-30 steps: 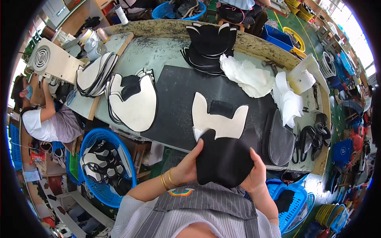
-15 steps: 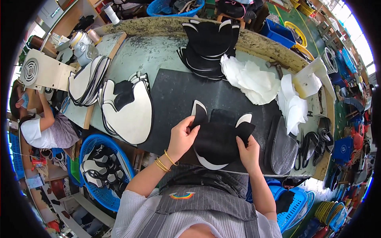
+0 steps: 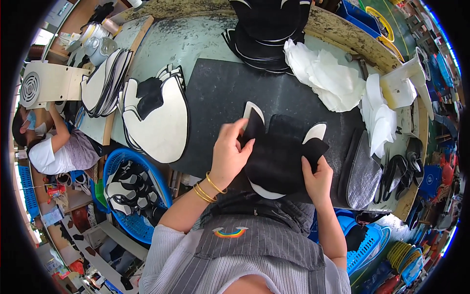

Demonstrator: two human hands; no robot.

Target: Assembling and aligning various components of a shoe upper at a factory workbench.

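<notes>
A black shoe-upper piece (image 3: pixel 276 159) with white lining lies in front of me, its two upper ends folded or curled so the white shows at their tips. My left hand (image 3: pixel 230 149) is closed on its left end, fingertips slightly blurred and thumb on the black face. At the other end, my right hand (image 3: pixel 318 179) pinches the right tab between thumb and fingers. Beneath the piece is a dark cutting mat (image 3: pixel 215 98). A white edge also curves out at the piece's bottom, close to my apron.
White-faced upper pieces (image 3: pixel 161 132) lie in a stack on the left, a black stack (image 3: pixel 264 41) at the back. White sheets (image 3: pixel 325 76) and a dark rounded board (image 3: pixel 362 171) are on the right. Blue baskets (image 3: pixel 166 193) flank the table; a person (image 3: pixel 63 152) sits at far left.
My view has shifted, so the table's contents sit higher in it. The left hand's fingers have moved along the left end of the upper piece; the right hand keeps its pinch.
</notes>
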